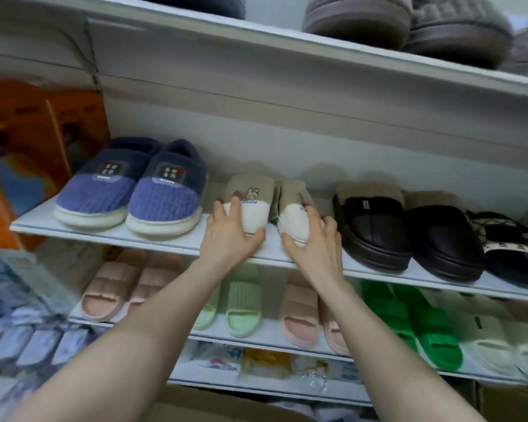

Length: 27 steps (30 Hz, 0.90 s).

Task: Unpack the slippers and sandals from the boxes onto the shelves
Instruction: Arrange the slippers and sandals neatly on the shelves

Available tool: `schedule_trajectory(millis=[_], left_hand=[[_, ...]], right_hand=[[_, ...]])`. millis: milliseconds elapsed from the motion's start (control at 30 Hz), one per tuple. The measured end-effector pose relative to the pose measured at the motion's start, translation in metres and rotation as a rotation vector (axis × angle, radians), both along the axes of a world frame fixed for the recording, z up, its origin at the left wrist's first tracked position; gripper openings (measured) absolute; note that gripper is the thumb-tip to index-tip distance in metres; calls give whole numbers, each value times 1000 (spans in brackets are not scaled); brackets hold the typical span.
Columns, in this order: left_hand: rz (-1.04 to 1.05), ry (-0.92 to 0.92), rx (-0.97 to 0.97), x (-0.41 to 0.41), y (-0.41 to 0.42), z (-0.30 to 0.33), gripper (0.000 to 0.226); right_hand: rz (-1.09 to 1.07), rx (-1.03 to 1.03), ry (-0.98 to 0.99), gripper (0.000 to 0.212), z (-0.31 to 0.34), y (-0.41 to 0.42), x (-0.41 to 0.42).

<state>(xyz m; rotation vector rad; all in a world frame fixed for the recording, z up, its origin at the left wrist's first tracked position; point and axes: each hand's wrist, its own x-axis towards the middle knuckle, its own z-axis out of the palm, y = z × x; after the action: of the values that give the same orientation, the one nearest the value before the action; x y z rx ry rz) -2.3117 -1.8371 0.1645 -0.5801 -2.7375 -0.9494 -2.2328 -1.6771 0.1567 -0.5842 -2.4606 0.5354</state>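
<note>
White middle shelf (165, 243) carries a row of pairs — blue knit slippers (131, 190) at left, black padded slippers (409, 229) at right. Between them, beige-and-cream slippers (258, 205) sit toes-out near the front edge. Left hand (230, 231) cups the left toe, fingers curled round it; right hand (313, 239) likewise grips the right toe.

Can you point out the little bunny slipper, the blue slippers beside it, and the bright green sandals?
bunny slipper (250, 205): head view, on its cream toe.
blue slippers (165, 197): head view, on the right one's knitted front.
bright green sandals (430, 333): head view, on a strap.
</note>
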Motion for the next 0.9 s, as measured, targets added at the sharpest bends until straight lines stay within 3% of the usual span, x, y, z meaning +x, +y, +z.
schedule_trajectory(millis=[467,733,833,900], left_hand=[[-23,176,-27,-4,-12,-11,89],[-88,154,-64,-5,-14,-12,95],[-105,183,-51,2,-12,-4,97],[-142,314,-6,16,-3,6,91]], right_hand=[[24,76,81,78,-8,-9,5],[119,33,-136,75,12,-6,26],[126,166,-23,65,36,14,60],[83,240,120,58,48,42,86]])
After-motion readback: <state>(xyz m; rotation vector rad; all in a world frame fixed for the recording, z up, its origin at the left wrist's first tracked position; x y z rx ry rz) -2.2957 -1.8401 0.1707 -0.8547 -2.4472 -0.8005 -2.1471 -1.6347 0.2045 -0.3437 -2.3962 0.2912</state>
